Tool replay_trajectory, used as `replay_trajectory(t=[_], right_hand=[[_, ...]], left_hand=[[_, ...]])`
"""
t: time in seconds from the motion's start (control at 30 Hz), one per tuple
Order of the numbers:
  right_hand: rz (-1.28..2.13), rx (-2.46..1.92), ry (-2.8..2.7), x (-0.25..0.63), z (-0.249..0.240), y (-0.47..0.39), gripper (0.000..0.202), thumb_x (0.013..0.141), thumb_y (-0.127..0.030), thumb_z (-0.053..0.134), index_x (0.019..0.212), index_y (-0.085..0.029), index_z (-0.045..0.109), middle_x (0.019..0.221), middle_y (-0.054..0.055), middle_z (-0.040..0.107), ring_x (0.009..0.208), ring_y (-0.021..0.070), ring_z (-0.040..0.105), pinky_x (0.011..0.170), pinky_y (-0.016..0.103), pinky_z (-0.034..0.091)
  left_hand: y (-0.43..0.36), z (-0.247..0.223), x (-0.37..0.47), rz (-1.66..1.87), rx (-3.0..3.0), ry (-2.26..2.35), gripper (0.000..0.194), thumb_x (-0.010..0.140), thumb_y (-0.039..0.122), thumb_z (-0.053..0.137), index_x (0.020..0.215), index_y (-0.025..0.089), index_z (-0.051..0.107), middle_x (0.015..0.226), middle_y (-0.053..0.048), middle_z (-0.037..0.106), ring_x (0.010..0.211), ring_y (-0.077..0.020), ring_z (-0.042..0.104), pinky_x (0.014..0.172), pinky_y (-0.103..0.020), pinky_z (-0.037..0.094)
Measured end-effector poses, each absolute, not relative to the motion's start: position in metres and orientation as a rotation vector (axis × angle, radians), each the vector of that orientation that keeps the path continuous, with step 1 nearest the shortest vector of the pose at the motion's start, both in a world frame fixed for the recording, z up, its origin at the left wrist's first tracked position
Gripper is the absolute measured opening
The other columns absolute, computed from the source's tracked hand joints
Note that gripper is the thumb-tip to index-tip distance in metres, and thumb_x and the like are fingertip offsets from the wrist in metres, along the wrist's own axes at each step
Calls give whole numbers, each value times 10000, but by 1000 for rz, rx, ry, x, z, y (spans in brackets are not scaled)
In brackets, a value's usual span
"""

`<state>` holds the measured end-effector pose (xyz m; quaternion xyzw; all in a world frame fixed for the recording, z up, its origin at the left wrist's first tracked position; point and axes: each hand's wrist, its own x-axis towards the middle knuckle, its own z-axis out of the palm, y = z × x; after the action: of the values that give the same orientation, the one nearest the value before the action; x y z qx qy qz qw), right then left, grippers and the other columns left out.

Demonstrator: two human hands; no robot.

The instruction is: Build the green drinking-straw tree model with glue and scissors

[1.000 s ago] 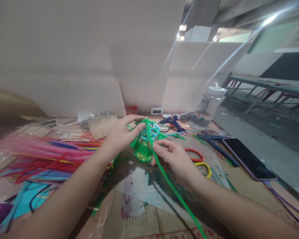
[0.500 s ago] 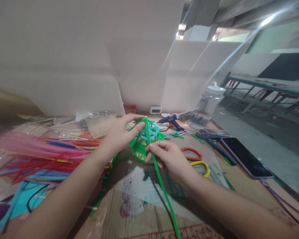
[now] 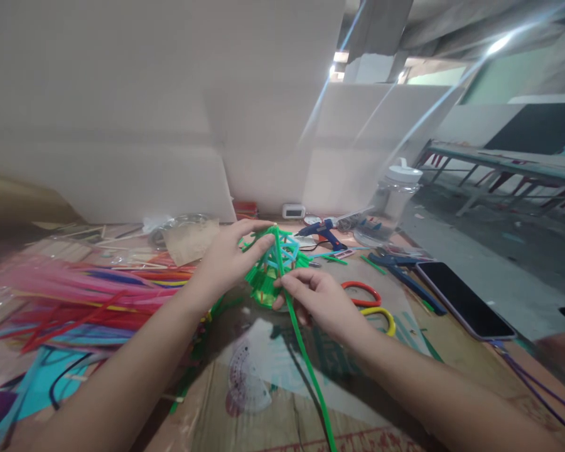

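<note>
A long green pipe cleaner [image 3: 306, 358] runs from the top of a small green and light-blue frame model [image 3: 266, 285] down toward the bottom edge of the view. At the model's top, my left hand [image 3: 233, 251] pinches the strip's upper end between thumb and fingers. Lower down, my right hand [image 3: 317, 298] has its thumb and index finger closed on the same strip, in front of the model's right side. The strip lies taut between the two hands and hangs in a curve below the right one. Part of the model is hidden behind my fingers.
Coloured pipe cleaners [image 3: 98, 289] are heaped at left. Behind the model are a glue gun [image 3: 324, 233] and a small white display [image 3: 293, 211]. Scissors [image 3: 379, 317], pliers [image 3: 412, 282], a phone [image 3: 466, 300] and a clear bottle [image 3: 398, 194] lie or stand at right; a protractor [image 3: 249, 383] is in front.
The view has shifted slightly. Both hands keep their grip on the green strip. At the right edge, part of a hand and a dark object have come further into view.
</note>
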<state>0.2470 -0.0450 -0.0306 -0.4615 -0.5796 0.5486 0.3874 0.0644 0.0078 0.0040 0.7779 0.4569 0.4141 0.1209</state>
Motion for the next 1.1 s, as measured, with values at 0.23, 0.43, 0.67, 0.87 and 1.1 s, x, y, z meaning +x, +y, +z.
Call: replay_trajectory(t=[0.23, 0.43, 0.67, 0.87, 1.1], right_hand=[[566, -1144, -1788, 270, 3, -39, 229, 897, -374, 579, 763, -203, 651, 651, -3, 624, 588, 131, 531, 539, 257, 374], [602, -1124, -1840, 257, 18, 1, 214, 845, -364, 616, 788, -186, 721, 718, 12, 687, 646, 147, 568, 601, 269, 407], [680, -1100, -1820, 251, 9, 10, 278, 827, -424, 617, 804, -171, 729, 722, 25, 679, 651, 147, 551, 598, 267, 403], [773, -1059, -1773, 245, 8, 9, 259, 819, -407, 616, 791, -167, 708, 710, 15, 653, 644, 140, 539, 599, 268, 406], [796, -1058, -1732, 242, 7, 9, 230, 795, -388, 627, 745, -170, 681, 717, 15, 653, 657, 141, 552, 615, 270, 424]], left_hand=[[8, 5, 63, 1203, 2224, 1338, 361, 914, 452, 526, 1128, 218, 700, 1139, -57, 717, 1072, -243, 638, 962, -377, 492], [9, 5, 63, 1184, 2259, 1282, 350, 917, 428, 520, 1122, 205, 696, 1133, -55, 722, 1075, -238, 640, 968, -379, 485], [11, 4, 64, 1198, 2242, 1261, 351, 909, 436, 531, 1113, 206, 701, 1127, -52, 727, 1070, -239, 646, 958, -374, 491], [10, 5, 64, 1196, 2253, 1303, 349, 907, 436, 529, 1105, 209, 706, 1125, -53, 727, 1082, -245, 642, 949, -371, 496], [10, 6, 64, 1185, 2258, 1264, 359, 912, 430, 523, 1111, 193, 704, 1129, -60, 725, 1072, -238, 644, 960, -365, 488]])
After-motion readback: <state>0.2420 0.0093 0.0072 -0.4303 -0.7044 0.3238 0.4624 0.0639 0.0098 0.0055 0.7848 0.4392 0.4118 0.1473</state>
